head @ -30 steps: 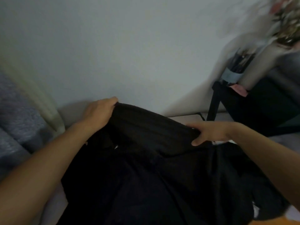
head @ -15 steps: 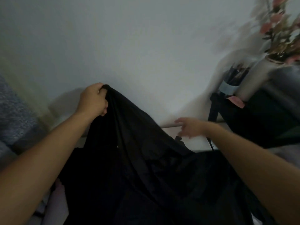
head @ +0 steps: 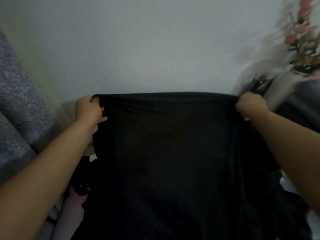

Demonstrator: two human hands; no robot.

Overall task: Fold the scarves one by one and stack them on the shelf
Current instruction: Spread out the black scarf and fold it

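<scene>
A black scarf (head: 166,153) is held up and stretched wide between two hands in front of a pale wall (head: 155,49).

Its top left corner is gripped in the curled fingers of the left hand (head: 89,110), its top right corner in the closed right hand (head: 250,106); the top edge is pulled taut and the cloth hangs down, hiding whatever lies below. A grey-blue curtain (head: 19,110) is seen at left. At right, blurred pink flowers (head: 304,37) in a vase (head: 284,87) stand just behind the right hand.
</scene>
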